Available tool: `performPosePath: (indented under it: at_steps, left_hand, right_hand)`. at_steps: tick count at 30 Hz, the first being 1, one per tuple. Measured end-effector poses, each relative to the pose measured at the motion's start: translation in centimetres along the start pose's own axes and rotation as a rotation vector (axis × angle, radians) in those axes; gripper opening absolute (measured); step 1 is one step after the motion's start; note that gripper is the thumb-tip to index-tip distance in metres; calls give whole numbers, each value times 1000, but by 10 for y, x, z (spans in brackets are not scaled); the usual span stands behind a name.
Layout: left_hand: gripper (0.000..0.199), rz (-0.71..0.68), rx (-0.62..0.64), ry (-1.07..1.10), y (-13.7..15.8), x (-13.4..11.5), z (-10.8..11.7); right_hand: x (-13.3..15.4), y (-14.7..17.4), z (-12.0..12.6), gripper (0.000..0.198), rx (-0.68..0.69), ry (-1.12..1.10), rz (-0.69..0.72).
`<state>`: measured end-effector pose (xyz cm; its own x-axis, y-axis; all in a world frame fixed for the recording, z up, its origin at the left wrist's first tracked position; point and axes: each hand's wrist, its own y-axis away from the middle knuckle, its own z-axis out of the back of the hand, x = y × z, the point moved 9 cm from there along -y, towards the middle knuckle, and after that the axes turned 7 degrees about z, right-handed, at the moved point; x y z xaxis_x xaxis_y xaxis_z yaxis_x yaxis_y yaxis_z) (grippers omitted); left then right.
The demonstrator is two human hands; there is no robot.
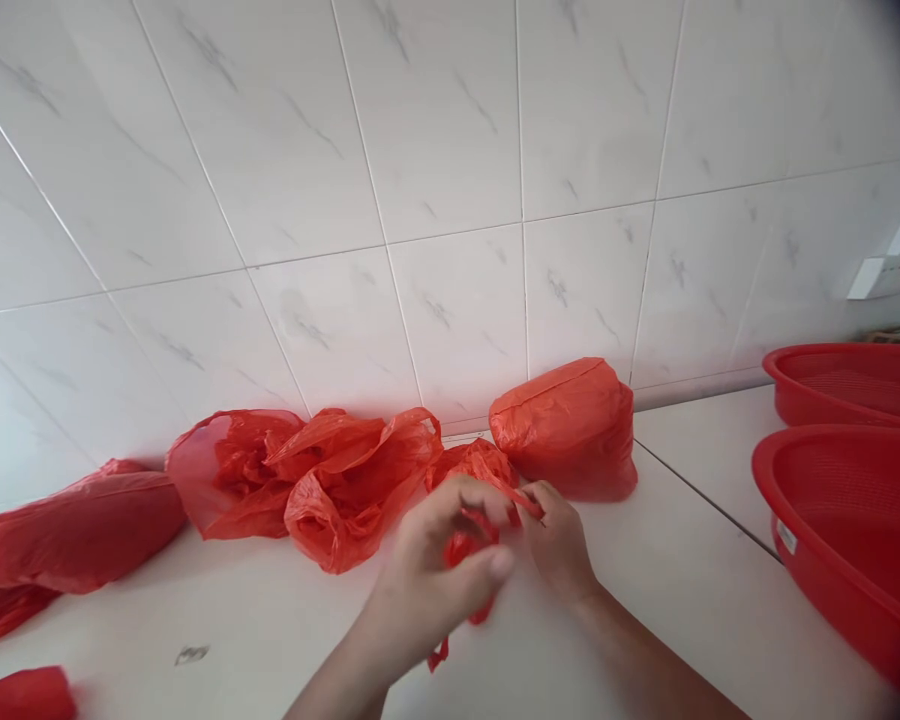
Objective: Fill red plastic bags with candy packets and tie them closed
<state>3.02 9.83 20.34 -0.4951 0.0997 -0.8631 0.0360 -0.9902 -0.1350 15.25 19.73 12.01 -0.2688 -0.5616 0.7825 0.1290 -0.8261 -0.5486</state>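
Note:
My right hand [559,535] is closed on a twisted strip of a thin red plastic bag [480,465], pinching it between thumb and fingers. In front of that bag, my left hand [442,555] is open, its fingers curved and the thumb held apart from them. Red plastic shows through the gap, and loose ends of it hang below the left hand. Just behind my right hand, a plump, filled red bag [566,430] lies against the wall. Crumpled red plastic bags [345,480] lie in a heap left of my hands.
Two red plastic baskets [784,475] stand at the right, one behind the other. More red bags [82,530] lie along the left, with another red bundle [26,695] at the lower left corner. White marbled tiles [450,170] line the wall behind the white table [270,640].

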Motion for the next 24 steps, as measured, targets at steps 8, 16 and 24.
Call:
performPosePath:
  at_steps: [8, 16, 24]
  left_hand:
    - [50, 76, -341, -190, -42, 88, 19]
    - [40, 146, -521, -51, -41, 134, 49]
    - [46, -32, -638, -264, -22, 109, 67]
  right_hand:
    - [-45, -3, -1, 29, -45, -266, -282]
    - [-86, -3, 3, 32, -161, -607, -564]
    - [-93, -9, 15, 41, -181, -839, -621]
